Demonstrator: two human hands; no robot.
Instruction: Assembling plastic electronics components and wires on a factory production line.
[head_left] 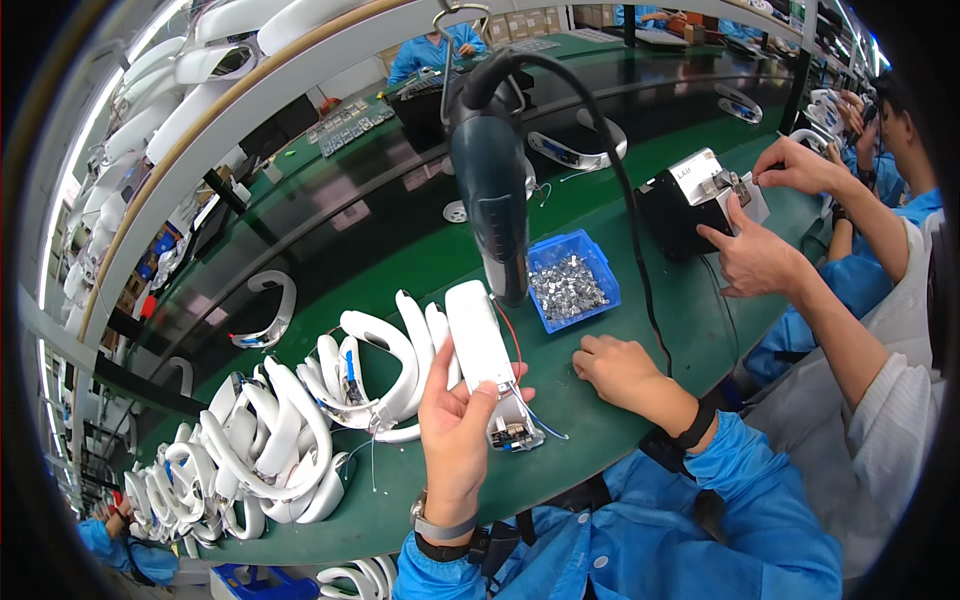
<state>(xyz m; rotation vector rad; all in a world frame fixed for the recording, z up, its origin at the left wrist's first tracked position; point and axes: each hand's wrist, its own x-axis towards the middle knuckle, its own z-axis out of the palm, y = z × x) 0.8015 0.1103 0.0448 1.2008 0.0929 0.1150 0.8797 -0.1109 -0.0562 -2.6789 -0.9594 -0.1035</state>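
Upright in my left hand (pixel 455 420) is a white plastic housing (pixel 477 335), gripped between thumb and fingers. Its lower end shows a metal part and small components, and thin red, blue and white wires (pixel 545 428) come out at its side. On the green table, just below a blue bin (pixel 575 318) of small metal pieces (pixel 568 288), rests my right hand (pixel 622 372). Its fingers are curled, and whether something small is in them is hidden. A dark electric screwdriver (pixel 490 180) hangs tip down above the housing, near the bin.
Many white curved housings (pixel 275 440) are heaped along the table to the left. At the right, a co-worker's hands (pixel 760 255) work at a black and white machine (pixel 680 205). A black cable (pixel 640 250) trails down to the table. A dark green conveyor (pixel 370 225) carries several housings beyond.
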